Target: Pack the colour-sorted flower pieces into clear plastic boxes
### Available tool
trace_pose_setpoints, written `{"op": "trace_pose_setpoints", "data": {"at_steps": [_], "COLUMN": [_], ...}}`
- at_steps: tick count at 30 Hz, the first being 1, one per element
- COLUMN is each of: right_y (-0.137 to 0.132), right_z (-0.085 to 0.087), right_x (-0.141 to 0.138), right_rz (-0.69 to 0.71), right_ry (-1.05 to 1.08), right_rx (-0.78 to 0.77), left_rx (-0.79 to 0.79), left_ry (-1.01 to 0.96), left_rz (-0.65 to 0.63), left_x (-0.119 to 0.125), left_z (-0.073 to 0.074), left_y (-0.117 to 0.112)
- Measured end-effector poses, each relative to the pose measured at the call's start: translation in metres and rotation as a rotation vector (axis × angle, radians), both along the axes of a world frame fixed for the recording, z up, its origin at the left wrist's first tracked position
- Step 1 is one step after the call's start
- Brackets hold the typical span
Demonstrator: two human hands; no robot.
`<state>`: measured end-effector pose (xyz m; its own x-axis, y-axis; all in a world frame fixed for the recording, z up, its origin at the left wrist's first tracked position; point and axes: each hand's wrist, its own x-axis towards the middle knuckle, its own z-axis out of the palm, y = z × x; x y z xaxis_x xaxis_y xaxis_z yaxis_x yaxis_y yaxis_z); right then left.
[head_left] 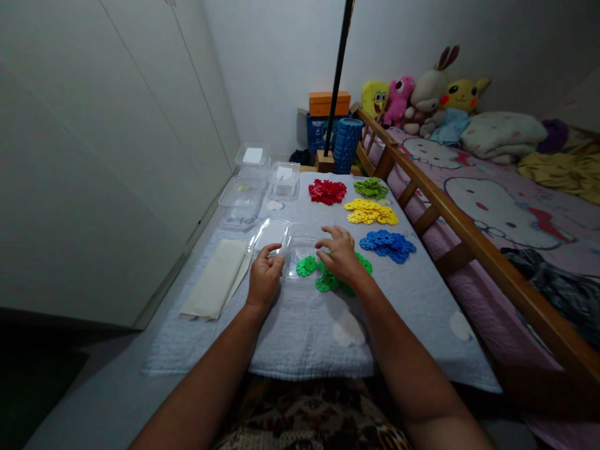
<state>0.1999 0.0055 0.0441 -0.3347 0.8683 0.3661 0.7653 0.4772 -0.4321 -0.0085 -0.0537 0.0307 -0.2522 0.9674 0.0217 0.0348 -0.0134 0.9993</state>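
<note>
Some green discs in the tub; loosely spread right hand part-hides green pile; can't tell if left hand grips anything.

A tub stands on the worktop, discs in it. Just right of the tub lies a heap; four other heaps lie farther right and behind. Left lies a cloth; behind-left stand three boxes. Well right is a bed, far left a wardrobe.

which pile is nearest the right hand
The bright green pile, partly beneath the right hand; blue pile, yellow pile, red pile and lime pile lie farther.
</note>
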Motion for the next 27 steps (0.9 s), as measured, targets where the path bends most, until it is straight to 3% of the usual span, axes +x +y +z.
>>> {"op": "trace_pose_setpoints", "data": {"at_steps": [5,8,14,18,27], "right_y": [0.014,0.010,-0.004,-0.003,0.006], "right_z": [0.001,-0.001,-0.009,-0.014,-0.014], "right_x": [0.053,0.073,0.065,0.058,0.063], "right_rz": [-0.107,-0.072,-0.003,0.008,0.065], "right_ry": [0.125,0.086,-0.020,-0.022,0.289], "right_rx": [-0.031,-0.105,-0.227,-0.218,-0.231], "left_rx": [-0.003,0.008,0.027,0.029,-0.002], "left_ry": [0.021,0.035,-0.021,-0.085,-0.058], "left_rz": [-0.008,-0.003,0.043,0.071,-0.015], "left_x": [0.000,0.000,0.000,0.000,-0.002], "left_z": [-0.004,-0.005,-0.003,-0.002,0.000], "left_y": [0.002,0.004,0.005,0.006,0.004]}}
